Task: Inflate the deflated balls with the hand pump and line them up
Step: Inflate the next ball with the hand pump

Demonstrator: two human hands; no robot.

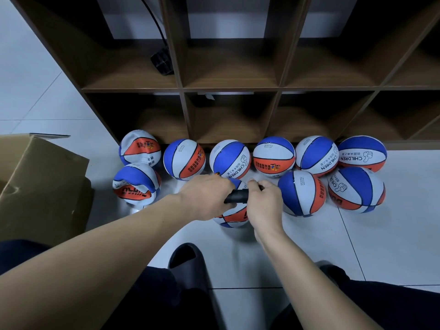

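Gripping: both hands hold a black hand pump above a ball on the pale tiled floor.
Left hand: fingers curled round the pump's left end, knuckles up.
Right hand: fingers curled round the pump's right end, just beside the left hand.
Ball under the pump: blue, white and orange, largely hidden by the hands; whether a needle is in it cannot be told.
Back row: five round balls side by side against the foot of a dark wooden shelf unit.
Front right: two more round balls, touching each other.
Left end: two dented, slack balls, one behind the other.
Cardboard box: open, left of the slack balls.
Shelf compartment: a black object with a cable.
Foreground: a dark slipper between the forearms.
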